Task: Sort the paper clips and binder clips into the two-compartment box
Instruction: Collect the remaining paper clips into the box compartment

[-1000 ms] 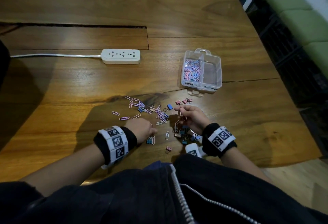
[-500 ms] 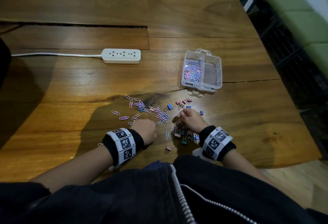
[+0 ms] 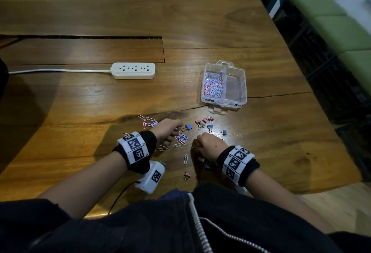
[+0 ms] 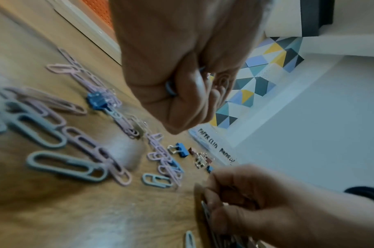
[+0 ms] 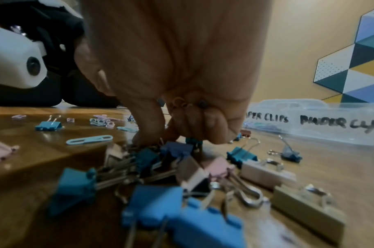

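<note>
The clear two-compartment box stands on the wooden table; its left compartment holds several pastel paper clips, and its front is labelled. My left hand hovers over loose paper clips beside a blue binder clip. Its fingers are curled round paper clips, one blue loop showing. My right hand keeps paper clips tucked in its curled fingers, while thumb and forefinger reach down into a pile of binder clips.
A white power strip with its cord lies at the back left. More binder clips lie in front of the box, more paper clips at the left. A pink binder clip lies near the table's front edge.
My left hand has moved forward from the near edge to the paper clips by the blue binder clip. My right hand has dropped lower onto the binder clip pile.
</note>
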### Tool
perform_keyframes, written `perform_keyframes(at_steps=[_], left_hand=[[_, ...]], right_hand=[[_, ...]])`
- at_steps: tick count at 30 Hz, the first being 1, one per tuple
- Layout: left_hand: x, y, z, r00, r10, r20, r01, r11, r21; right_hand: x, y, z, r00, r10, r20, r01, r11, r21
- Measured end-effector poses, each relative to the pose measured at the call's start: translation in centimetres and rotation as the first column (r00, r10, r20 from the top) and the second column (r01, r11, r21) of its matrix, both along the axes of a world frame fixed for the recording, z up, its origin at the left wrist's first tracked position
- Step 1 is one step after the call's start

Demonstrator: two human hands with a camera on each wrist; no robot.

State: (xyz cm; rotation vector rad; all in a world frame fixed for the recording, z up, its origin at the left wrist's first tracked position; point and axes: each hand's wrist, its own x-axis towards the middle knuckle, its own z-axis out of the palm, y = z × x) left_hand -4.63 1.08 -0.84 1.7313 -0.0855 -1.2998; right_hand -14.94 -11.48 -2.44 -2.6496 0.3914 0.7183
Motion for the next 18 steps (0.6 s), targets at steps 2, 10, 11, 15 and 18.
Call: perform_keyframes(at_steps=[2,10,11,15,18], left_hand=[[0.3,-0.8,0.1,0.997,0.039,-0.059,-0.041,0.999,-0.025],[2.9,-4.2,1.7,0.9,0.111,-0.421,-0.146,0.988,-0.051],[3.3,-4.8,2.1,0.88,0.129,-0.458,-0.18,0.981,-0.068],[5.0,-8.3,4.2,0.797,0.263,-0.543,-0.375,0.921,-0.105],[5.2,-11.3,5.8,0.768,0.347,-0.539,-0.492,0.857,-0.15]], right_hand=[[0.0,-0.1,0.0,0.999,0.03,-0.019,-0.031,1.0,-0.003],[-0.1,-1.5,1.6,0.964,-0.266,0.026,0.235,0.891,0.388],[-0.3,-2.0,2.0,0.934,-0.357,0.014,0.305,0.817,0.489],[0.3,-4.8,3.2,0.731,-0.682,0.003,0.432,0.467,0.772],[1.3,-7.0,4.4,0.578,-0.815,0.05,0.422,0.351,0.836]])
